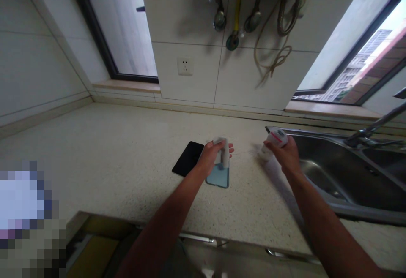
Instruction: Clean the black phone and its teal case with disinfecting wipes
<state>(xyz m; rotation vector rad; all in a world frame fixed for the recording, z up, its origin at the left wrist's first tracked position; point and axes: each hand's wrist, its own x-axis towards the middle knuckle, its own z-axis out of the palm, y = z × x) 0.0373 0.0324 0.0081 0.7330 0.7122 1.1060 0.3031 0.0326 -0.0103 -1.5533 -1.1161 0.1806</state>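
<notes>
My left hand [212, 153] is closed on a whitish wipe [226, 157], with its thumb on top and the fingertips showing past the far side. Under the wipe lies a light blue phone case [218, 176], partly covered by it. A black tablet-like slab [188, 159] rests flat just left of the case, its right side hidden by my wrist. Near the sink corner, my right hand [288, 153] grips a small whitish packet [278, 137] with a red stripe; its exact kind is unclear. The packet is held close to the counter, and I cannot tell whether it touches.
A speckled pale countertop [142, 155] runs along the tiled wall. At right is a steel sink [333, 172] with a faucet [364, 134]. Hoses [281, 12] and a wall socket [185, 66] are above. Below the front edge are drawer handles [198, 238]. A pixelated patch covers the lower left.
</notes>
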